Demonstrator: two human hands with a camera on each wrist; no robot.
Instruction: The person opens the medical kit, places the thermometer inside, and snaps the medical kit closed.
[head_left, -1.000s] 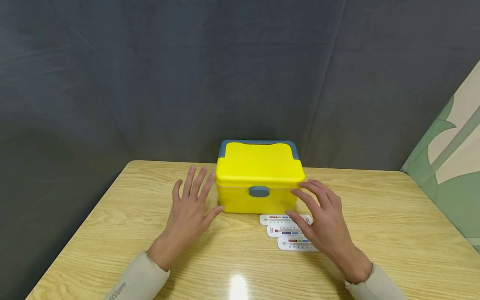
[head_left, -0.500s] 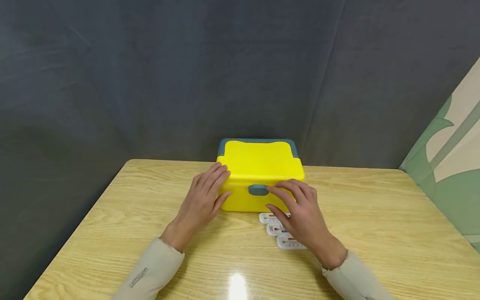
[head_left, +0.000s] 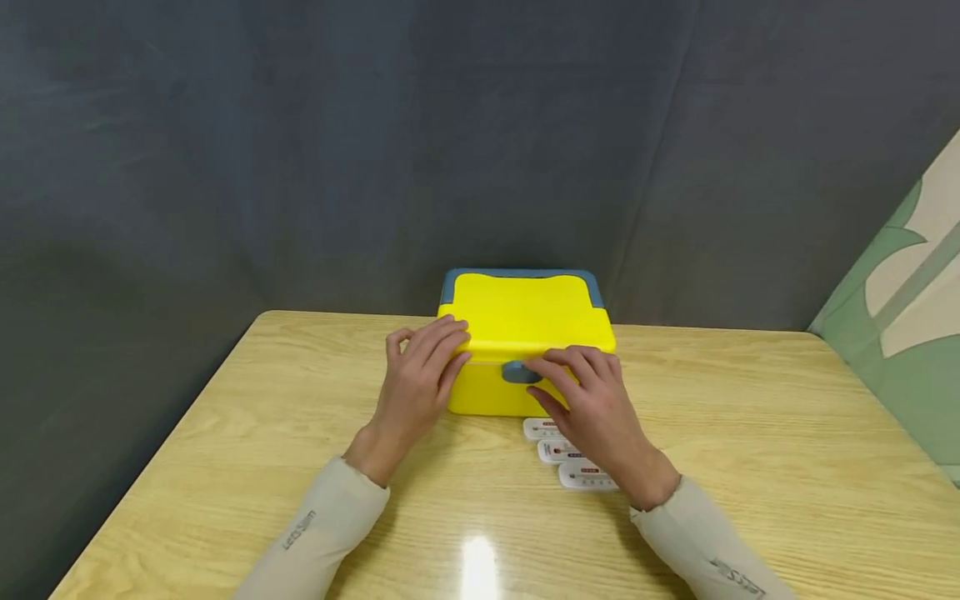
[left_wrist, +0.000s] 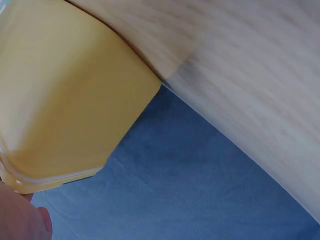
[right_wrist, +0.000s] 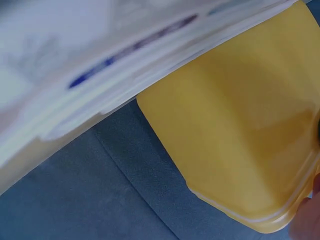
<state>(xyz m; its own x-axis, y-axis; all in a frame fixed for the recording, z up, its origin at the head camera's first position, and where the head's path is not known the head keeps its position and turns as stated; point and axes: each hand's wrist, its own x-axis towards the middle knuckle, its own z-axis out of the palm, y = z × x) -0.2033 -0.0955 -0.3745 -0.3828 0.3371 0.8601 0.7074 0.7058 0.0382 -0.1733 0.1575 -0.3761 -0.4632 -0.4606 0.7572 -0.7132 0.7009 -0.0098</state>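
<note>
A yellow box point(head_left: 483, 392) with a grey-blue handle point(head_left: 525, 272) folded round the back of its lid point(head_left: 525, 308) stands closed at the table's far edge. My left hand point(head_left: 412, 383) holds the lid's front left corner, fingers on top and thumb at the seam. With bent index finger and thumb, my right hand point(head_left: 603, 417) grips the grey-blue latch point(head_left: 516, 372) at the front. Both wrist views show the box's yellow side point(left_wrist: 75, 95), with only a bit of each hand at the frame edge.
Several white strip thermometers point(head_left: 573, 476) lie staggered in front of the box, partly hidden under my right hand. The wooden table point(head_left: 285, 400) meets a dark cloth backdrop point(head_left: 337, 167). A green leaf-patterned panel point(head_left: 907, 333) stands at the right.
Both hands have moved inward to the box. The left has gone from beside it to holding the lid corner; the right has gone from its right side to the latch.
</note>
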